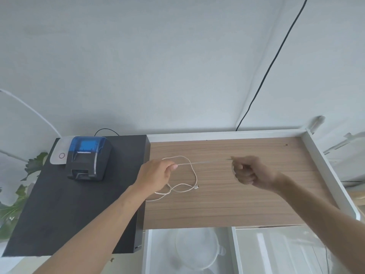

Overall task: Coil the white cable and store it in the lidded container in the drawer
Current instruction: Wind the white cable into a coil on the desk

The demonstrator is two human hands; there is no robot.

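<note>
- The white cable lies in loose loops on the wooden top, one stretch pulled straight between both hands.
- Left hand, at 9 o'clock of the loops, pinches the cable at its fingertips.
- Right hand, at 3 o'clock, is closed in a fist on the cable's far stretch.
- At 6 o'clock, the open drawer holds a clear lidded container.
- A blue-lidded printer sits at 9 o'clock on a black cabinet; no writing is readable.
</note>
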